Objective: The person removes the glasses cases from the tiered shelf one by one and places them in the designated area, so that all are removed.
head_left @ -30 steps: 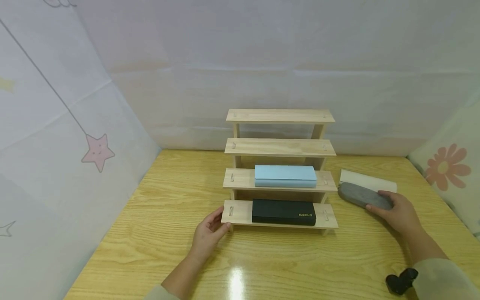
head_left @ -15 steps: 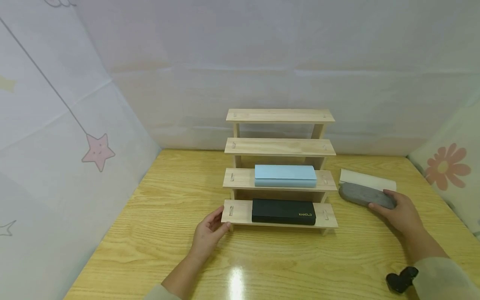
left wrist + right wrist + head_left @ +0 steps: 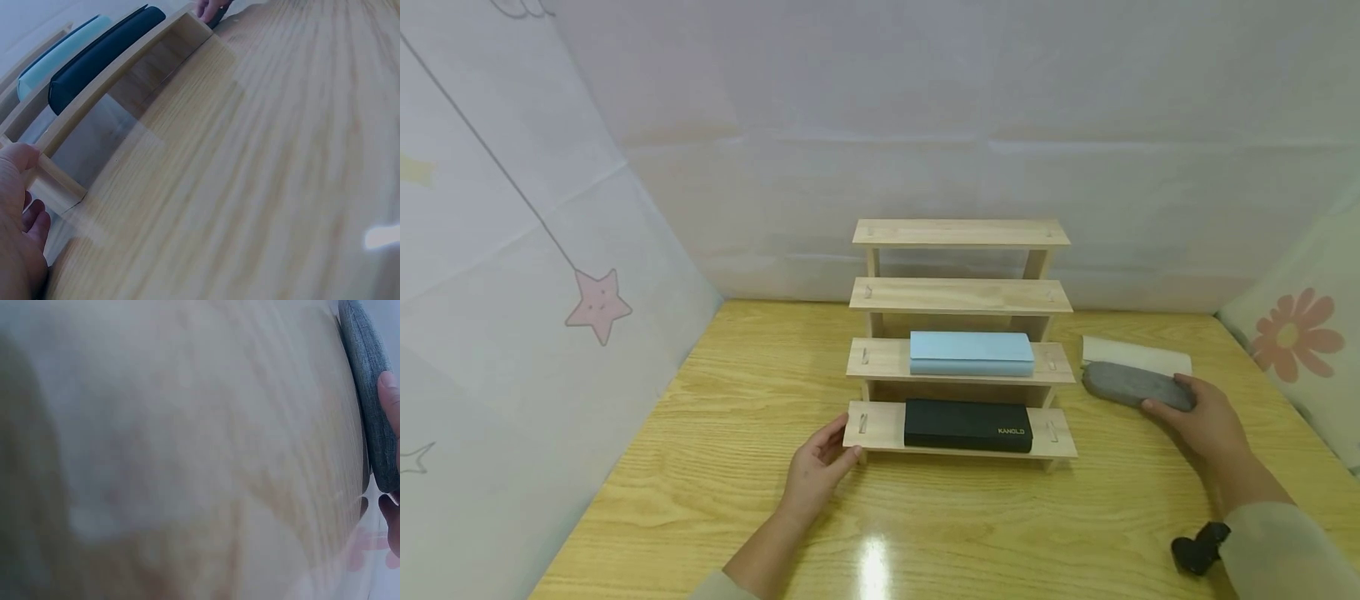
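Note:
A stepped wooden shelf rack (image 3: 958,296) stands mid-table. My left hand (image 3: 816,471) holds the left end of its lowest board, and in the left wrist view the thumb (image 3: 22,155) lies on that end. On the bottom board sits a black glasses case (image 3: 967,425) with gold lettering. The board above it carries a light blue glasses case (image 3: 972,353). To the right of the rack, my right hand (image 3: 1206,421) grips the right end of a grey fabric glasses case (image 3: 1131,386), with thumb in front and fingers behind. Behind it lies a cream case (image 3: 1138,356), partly hidden.
The two upper boards (image 3: 961,295) of the rack bear nothing. Printed cloth walls (image 3: 925,100) close off the table (image 3: 737,400) at the back and sides. A black object (image 3: 1199,548) sits by the right sleeve.
My right hand and the grey glasses case have shifted slightly right and toward the back, closer over the cream case. The left hand stays in place on the rack.

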`<state>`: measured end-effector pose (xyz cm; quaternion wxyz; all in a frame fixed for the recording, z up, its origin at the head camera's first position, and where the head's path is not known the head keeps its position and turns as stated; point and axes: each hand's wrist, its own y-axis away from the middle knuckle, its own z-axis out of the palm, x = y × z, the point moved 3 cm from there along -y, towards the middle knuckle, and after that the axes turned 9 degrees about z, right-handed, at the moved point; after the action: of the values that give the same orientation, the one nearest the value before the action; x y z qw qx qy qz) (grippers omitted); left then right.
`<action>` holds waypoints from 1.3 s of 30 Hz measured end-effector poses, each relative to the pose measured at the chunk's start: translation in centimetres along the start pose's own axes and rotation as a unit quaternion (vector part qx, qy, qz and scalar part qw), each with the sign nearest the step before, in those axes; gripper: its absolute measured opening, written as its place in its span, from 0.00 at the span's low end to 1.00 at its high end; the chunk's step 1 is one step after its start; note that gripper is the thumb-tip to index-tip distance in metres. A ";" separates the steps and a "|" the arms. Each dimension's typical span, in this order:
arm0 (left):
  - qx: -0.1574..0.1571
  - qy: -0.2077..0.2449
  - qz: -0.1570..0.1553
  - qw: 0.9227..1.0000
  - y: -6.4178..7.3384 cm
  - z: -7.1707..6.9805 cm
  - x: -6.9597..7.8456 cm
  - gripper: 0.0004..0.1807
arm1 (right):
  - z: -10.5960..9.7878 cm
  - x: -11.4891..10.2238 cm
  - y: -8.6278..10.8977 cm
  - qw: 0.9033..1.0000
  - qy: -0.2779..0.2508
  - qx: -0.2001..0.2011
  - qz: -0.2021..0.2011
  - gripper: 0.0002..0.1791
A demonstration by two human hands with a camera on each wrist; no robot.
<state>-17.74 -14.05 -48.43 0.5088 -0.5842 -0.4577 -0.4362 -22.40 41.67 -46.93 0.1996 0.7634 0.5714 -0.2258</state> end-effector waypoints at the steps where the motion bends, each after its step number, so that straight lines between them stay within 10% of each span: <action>1: 0.000 0.000 -0.001 1.000 0.0 0.0 0.0 0.32 | 0.0 0.0 -0.1 1.000 0.001 0.003 0.003 0.52; 23: 0.000 0.001 -0.009 1.000 0.2 0.0 0.0 0.33 | -0.6 -0.1 0.6 0.998 -0.040 0.007 0.050 0.52; 39: -0.001 0.004 -0.002 1.000 0.1 0.0 0.2 0.33 | -0.8 -4.7 1.3 0.990 -0.138 0.019 -0.010 0.46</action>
<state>-17.61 -14.02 -48.24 0.5096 -0.5821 -0.4563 -0.4397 -22.21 38.11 -43.47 0.2599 0.7225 0.5420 -0.3418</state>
